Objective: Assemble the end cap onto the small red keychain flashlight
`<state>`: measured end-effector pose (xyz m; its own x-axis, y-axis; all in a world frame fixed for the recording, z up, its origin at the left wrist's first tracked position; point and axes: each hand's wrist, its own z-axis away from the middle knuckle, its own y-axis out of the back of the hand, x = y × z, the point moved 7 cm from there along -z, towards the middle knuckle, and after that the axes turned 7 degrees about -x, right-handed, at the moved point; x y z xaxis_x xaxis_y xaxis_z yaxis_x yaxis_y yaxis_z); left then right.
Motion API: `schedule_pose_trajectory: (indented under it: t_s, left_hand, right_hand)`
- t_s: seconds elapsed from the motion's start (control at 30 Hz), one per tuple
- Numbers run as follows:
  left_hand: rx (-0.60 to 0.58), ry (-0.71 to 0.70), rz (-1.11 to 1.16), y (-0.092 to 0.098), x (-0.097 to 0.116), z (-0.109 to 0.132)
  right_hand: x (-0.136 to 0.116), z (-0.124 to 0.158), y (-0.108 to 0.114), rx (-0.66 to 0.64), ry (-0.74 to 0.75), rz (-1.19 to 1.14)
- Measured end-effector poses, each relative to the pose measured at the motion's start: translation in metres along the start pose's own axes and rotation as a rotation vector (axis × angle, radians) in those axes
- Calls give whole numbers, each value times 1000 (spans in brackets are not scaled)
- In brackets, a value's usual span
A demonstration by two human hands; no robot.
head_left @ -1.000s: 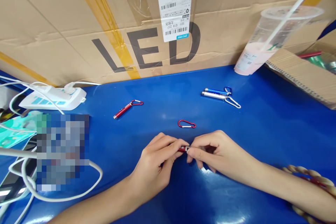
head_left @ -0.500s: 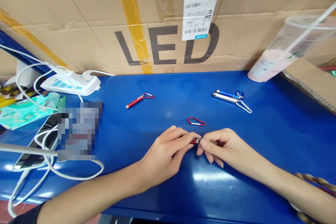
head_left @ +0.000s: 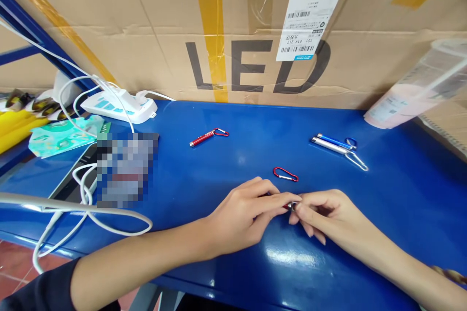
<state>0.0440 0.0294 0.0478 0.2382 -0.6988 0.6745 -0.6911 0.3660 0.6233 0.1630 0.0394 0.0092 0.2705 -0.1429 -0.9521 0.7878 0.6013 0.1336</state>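
Observation:
My left hand and my right hand meet low on the blue table, fingertips pinched together. Between them they hold a small red pen light, mostly hidden by the fingers; only its metal end shows. A loose red carabiner clip lies just beyond the hands. Further back left lies a red pen light with its clip attached. At the back right a blue pen light and a silver pen light lie side by side, each with a clip.
A big cardboard box marked LED walls the table's back. A white power strip with white cables and a phone crowd the left. A plastic cup with a pink drink stands at the right.
The view has swung left and down, so everything sits further right in the picture. Both hands stay pinched on the small red pen light in the same pose.

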Motion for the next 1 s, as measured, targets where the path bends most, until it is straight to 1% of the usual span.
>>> schedule_pose_trajectory:
  t_s: [0.1,0.2,0.3,0.43,0.57,0.7,0.87,1.0]
  left_hand:
    - [-10,18,-7,0,0,-1]
    - [8,33,-8,2,0,-2]
    - [8,62,7,2,-1,-2]
    - [-30,113,29,-1,-6,-3]
    - [28,125,57,2,-8,-3]
    - [25,154,59,1,-9,-2]
    - [-3,179,25,-1,-9,-3]
    - [-2,174,16,1,-9,-3]
  right_hand:
    - [-1,0,-2,-16,-16,4]
    - [0,1,-2,-21,-41,6]
    - [1,2,-1,-4,-64,11]
    - [2,3,1,29,-81,0]
    - [-3,3,6,107,-35,-70]
    - [-1,3,10,143,-47,-154]
    - [2,3,9,139,-36,-225]
    - [8,3,5,115,-111,-284]
